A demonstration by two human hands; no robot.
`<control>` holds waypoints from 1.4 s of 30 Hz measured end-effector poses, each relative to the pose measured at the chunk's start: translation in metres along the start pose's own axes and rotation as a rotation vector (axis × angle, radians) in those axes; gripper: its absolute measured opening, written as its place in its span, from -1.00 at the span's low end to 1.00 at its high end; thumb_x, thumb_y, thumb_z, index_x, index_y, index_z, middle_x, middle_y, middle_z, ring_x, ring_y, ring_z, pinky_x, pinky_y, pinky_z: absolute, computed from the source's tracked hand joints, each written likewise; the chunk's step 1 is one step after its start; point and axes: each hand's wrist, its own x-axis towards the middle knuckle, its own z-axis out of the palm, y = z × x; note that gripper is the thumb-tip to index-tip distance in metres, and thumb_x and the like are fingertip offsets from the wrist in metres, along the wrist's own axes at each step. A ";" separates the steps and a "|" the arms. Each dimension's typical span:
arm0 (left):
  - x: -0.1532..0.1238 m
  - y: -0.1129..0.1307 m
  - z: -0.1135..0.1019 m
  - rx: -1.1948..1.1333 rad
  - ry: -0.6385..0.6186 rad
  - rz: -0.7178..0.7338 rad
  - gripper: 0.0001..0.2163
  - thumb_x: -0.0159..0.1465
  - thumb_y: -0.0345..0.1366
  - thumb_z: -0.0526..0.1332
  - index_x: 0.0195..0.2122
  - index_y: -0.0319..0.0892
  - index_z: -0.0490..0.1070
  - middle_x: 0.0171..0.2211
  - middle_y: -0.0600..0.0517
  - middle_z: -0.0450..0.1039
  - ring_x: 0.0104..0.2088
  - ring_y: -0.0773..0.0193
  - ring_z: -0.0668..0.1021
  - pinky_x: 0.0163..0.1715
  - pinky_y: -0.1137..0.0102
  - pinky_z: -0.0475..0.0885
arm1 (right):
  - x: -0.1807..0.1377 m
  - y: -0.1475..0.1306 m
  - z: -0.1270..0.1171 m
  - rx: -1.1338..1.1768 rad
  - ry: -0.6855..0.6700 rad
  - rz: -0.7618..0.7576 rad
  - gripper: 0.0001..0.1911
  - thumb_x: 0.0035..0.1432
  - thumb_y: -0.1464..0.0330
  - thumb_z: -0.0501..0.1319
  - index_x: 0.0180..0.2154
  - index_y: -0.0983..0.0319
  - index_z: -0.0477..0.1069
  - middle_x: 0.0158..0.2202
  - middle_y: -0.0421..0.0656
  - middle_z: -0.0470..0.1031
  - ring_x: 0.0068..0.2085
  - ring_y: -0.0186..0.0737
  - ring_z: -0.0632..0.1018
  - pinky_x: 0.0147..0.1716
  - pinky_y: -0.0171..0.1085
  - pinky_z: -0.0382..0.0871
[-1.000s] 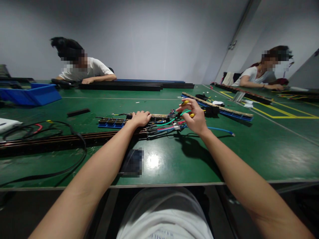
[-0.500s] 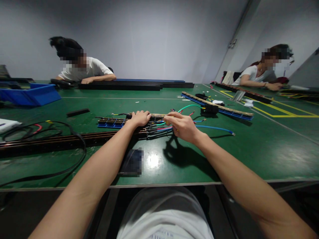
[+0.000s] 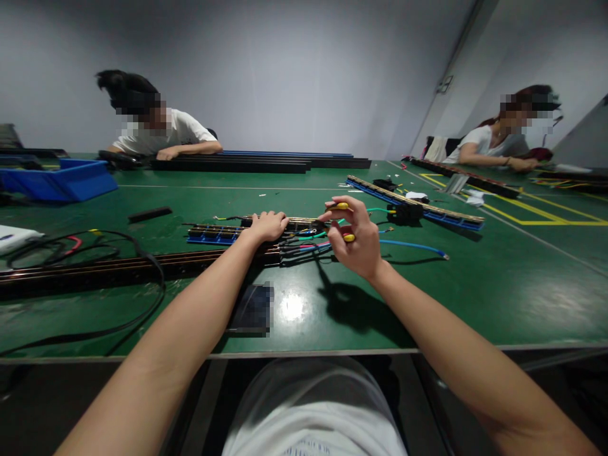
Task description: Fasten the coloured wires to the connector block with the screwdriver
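My left hand (image 3: 266, 227) lies over a narrow rail with brass-coloured strips (image 3: 301, 223), fingers bent over it. Beside that hand lies a blue-based section (image 3: 213, 235) with similar strips. In my right hand (image 3: 356, 244) are pliers with yellow grips (image 3: 349, 238); the handles are spread apart between thumb and fingers. Their dark jaws point left toward the rail's end and are too small to make out clearly. Below, several coloured wires come out of a long black rail (image 3: 190, 261); a blue wire (image 3: 413, 246) reaches farthest right.
A phone-like dark slab (image 3: 251, 308) lies near the front edge. To the left are a black cable (image 3: 159, 297) and a blue bin (image 3: 80, 180). Another blue-based strip (image 3: 427, 209) lies at back right. Two co-workers sit across the table, beyond black profiles (image 3: 228, 166).
My right hand has lifted slightly and its fingers have spread, opening the yellow handles, which now show plainly. The left hand has stayed in place on the rail.
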 end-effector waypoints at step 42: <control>-0.006 0.004 -0.008 0.005 -0.018 -0.022 -0.52 0.49 -0.05 -0.23 0.19 -0.07 0.34 0.23 -0.20 0.37 0.22 -0.09 0.39 0.18 -0.11 0.21 | -0.008 0.027 0.020 0.152 -0.186 0.137 -0.62 0.20 0.50 0.11 0.06 0.16 0.25 -0.19 -0.13 0.60 -0.18 -0.23 0.66 -0.29 -0.29 0.54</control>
